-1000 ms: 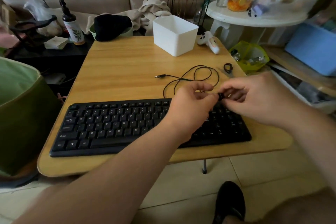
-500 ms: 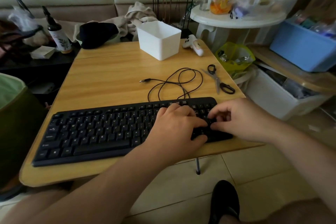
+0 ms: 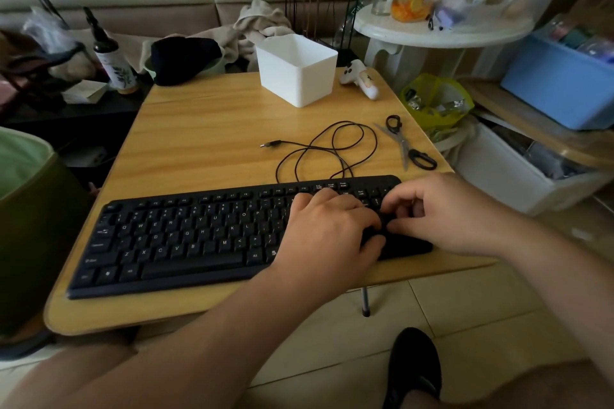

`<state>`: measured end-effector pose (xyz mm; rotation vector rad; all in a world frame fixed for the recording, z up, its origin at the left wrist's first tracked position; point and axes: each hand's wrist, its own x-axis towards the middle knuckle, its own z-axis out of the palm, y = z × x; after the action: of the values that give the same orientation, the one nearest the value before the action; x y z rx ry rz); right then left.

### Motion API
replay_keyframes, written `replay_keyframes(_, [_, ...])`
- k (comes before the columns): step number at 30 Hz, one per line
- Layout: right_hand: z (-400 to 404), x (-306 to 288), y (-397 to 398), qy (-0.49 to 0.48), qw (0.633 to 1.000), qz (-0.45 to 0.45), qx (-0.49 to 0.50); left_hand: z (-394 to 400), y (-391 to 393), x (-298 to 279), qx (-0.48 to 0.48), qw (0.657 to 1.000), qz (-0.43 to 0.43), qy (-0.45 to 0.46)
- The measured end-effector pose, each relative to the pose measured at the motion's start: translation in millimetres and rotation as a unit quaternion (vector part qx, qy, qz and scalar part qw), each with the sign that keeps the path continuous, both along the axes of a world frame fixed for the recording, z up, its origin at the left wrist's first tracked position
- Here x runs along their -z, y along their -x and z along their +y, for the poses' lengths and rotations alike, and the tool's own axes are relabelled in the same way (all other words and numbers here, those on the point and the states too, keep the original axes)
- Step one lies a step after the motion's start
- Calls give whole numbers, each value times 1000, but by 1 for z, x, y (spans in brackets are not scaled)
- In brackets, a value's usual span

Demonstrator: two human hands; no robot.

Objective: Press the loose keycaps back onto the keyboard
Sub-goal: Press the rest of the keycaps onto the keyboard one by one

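Note:
A black keyboard (image 3: 186,236) lies along the near edge of the wooden table (image 3: 206,129). My left hand (image 3: 327,232) rests on the keyboard's right part, with its fingers laid over the keys. My right hand (image 3: 445,212) sits over the number pad at the keyboard's right end. Its curled fingertips and thumb pinch a small black keycap (image 3: 385,222) down among the keys, right beside my left fingertips. The keycap barely shows against the dark keys. No other loose keycaps are in sight.
The keyboard's black cable (image 3: 327,149) loops on the table behind it, with scissors (image 3: 407,144) to its right. A white box (image 3: 295,71) and a small white controller (image 3: 360,80) stand at the back. A green bin (image 3: 30,209) is at the left, and storage boxes are at the right.
Both hands came down from above the keyboard, where they held the keycap between them, onto its right end. The view also shifted to the right.

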<state>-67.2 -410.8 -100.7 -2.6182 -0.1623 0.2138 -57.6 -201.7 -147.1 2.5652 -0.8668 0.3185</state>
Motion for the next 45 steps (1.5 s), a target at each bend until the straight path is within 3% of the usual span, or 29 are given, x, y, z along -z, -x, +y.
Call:
replay_keyframes(9, [10,6,2,20,998,-50,-22,9,-11,-5,34,999,22,-26])
replay_keyframes(22, [5,-13,-4,84,996,19,-22,20,-20,-14,25,997,74,15])
replay_keyframes(34, [18,-14,-13,147,989,16,-30,13,-18,-9,75,996,30,-34])
replay_keyframes(45, [23,-9,-16,83,994,37,53,13,-19,-8,83,995,-12,-53])
